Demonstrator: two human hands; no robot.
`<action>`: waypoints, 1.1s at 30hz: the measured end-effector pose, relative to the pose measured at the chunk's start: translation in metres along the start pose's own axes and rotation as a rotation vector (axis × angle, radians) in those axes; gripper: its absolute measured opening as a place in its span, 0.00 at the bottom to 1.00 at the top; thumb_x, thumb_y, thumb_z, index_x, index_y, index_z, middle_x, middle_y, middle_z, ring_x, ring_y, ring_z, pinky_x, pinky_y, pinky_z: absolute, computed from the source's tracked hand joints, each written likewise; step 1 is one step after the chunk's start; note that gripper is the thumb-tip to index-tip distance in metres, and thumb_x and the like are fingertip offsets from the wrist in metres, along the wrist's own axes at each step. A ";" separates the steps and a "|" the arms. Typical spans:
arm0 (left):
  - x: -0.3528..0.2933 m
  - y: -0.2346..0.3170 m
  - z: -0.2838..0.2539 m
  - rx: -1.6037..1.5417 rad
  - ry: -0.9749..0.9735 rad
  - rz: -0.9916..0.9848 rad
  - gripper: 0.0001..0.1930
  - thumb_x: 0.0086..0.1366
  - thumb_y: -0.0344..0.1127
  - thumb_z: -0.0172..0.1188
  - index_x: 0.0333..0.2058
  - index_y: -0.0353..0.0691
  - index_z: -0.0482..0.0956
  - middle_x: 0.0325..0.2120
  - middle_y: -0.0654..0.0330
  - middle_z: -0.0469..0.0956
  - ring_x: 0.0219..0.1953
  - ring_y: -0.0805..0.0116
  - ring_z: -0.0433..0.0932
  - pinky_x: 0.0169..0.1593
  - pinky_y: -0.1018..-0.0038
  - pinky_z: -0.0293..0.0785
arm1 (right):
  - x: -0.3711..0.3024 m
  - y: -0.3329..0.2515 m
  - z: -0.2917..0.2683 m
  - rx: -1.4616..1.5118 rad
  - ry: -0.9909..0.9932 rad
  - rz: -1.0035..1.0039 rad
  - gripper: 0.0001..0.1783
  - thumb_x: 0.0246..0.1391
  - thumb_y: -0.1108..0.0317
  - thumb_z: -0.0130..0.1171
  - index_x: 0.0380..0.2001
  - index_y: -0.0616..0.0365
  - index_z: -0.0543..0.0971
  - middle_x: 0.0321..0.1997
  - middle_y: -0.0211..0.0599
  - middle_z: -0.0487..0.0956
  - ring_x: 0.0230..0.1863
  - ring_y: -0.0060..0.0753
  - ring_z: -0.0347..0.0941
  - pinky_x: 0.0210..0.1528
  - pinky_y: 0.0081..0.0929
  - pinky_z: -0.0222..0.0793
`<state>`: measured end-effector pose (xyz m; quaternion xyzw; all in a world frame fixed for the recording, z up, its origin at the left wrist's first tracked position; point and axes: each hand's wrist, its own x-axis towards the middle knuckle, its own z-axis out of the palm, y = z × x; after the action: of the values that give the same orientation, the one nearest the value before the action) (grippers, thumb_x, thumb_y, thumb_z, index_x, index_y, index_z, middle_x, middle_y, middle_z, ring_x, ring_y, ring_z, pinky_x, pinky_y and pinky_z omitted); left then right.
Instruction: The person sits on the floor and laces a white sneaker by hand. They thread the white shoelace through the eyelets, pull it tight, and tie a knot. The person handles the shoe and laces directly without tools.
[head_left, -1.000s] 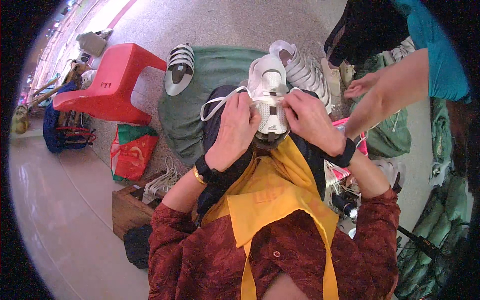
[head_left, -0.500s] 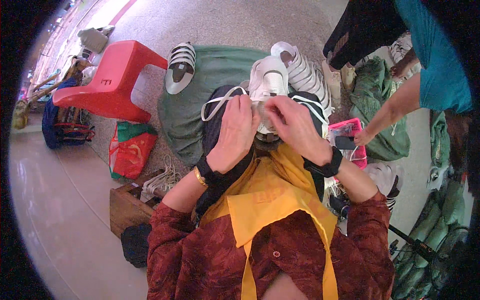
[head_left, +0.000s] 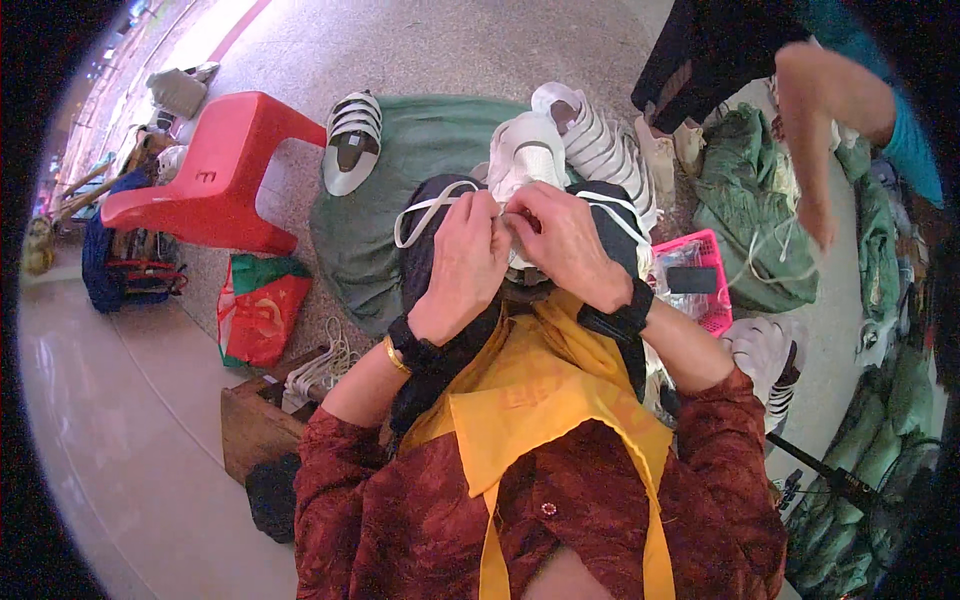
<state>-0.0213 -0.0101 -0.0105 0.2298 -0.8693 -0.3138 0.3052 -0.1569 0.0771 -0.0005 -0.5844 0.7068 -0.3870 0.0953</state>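
Note:
A white shoe upper [head_left: 527,150] lies over my lap, its near part hidden behind my fingers. Above its middle, my left hand [head_left: 466,250] and my right hand [head_left: 572,245] pinch with their fingertips almost touching. A white shoelace [head_left: 424,216] loops out beyond the left hand, across my dark trouser leg. Another length of white lace [head_left: 622,208] curves out past the right hand. The lace between the fingertips is mostly covered by the fingers.
Stacked white uppers [head_left: 610,150] rest on a green sack [head_left: 445,125]; more uppers [head_left: 352,140] sit at its left. A red chair [head_left: 220,180] and wooden box [head_left: 255,420] stand left. At right are a pink basket [head_left: 718,318] and a co-worker's arm [head_left: 815,150].
My right hand has come slightly left and closer to my left hand. The co-worker's arm has lifted away from the pink basket, with a white lace now trailing near it.

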 end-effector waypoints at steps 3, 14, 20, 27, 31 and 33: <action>0.003 0.005 -0.003 0.021 -0.006 -0.019 0.07 0.60 0.23 0.56 0.36 0.35 0.69 0.29 0.46 0.72 0.34 0.41 0.74 0.38 0.54 0.70 | -0.002 -0.002 -0.007 -0.027 0.029 -0.040 0.05 0.51 0.74 0.62 0.30 0.63 0.76 0.31 0.48 0.77 0.33 0.55 0.76 0.35 0.43 0.72; 0.005 0.004 -0.013 -0.012 -0.037 -0.042 0.09 0.58 0.23 0.61 0.32 0.36 0.67 0.23 0.53 0.69 0.24 0.58 0.72 0.28 0.65 0.68 | -0.025 -0.047 -0.159 0.752 -0.157 0.357 0.10 0.57 0.65 0.65 0.28 0.58 0.77 0.26 0.24 0.72 0.21 0.13 0.63 0.22 0.16 0.56; 0.026 0.012 -0.021 -0.127 -0.071 0.020 0.08 0.61 0.24 0.62 0.34 0.36 0.71 0.24 0.56 0.70 0.25 0.66 0.73 0.30 0.70 0.70 | -0.023 -0.066 -0.187 0.991 0.024 0.057 0.13 0.55 0.62 0.64 0.33 0.60 0.75 0.26 0.26 0.72 0.20 0.13 0.62 0.21 0.15 0.53; 0.053 0.041 -0.027 -0.432 -0.494 0.026 0.07 0.63 0.23 0.58 0.39 0.36 0.73 0.37 0.59 0.80 0.35 0.68 0.80 0.40 0.74 0.76 | 0.011 -0.074 -0.160 1.057 -0.022 0.044 0.11 0.64 0.62 0.60 0.36 0.60 0.75 0.23 0.24 0.69 0.20 0.12 0.60 0.22 0.14 0.53; 0.051 0.031 -0.017 -0.566 -0.566 -0.059 0.04 0.66 0.23 0.56 0.39 0.37 0.73 0.36 0.62 0.80 0.38 0.76 0.78 0.44 0.76 0.74 | 0.013 -0.062 -0.160 1.064 -0.062 0.036 0.08 0.65 0.66 0.58 0.39 0.60 0.75 0.25 0.25 0.72 0.23 0.13 0.64 0.25 0.14 0.57; 0.046 0.020 -0.016 -0.634 -0.478 -0.178 0.02 0.68 0.24 0.55 0.38 0.37 0.72 0.35 0.63 0.80 0.38 0.78 0.76 0.44 0.77 0.73 | 0.005 -0.055 -0.159 1.107 0.082 0.008 0.09 0.66 0.65 0.57 0.40 0.60 0.75 0.26 0.26 0.73 0.24 0.13 0.65 0.26 0.14 0.59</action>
<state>-0.0476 -0.0298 0.0313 0.1194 -0.7527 -0.6359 0.1217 -0.2104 0.1413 0.1461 -0.4289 0.4034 -0.7227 0.3620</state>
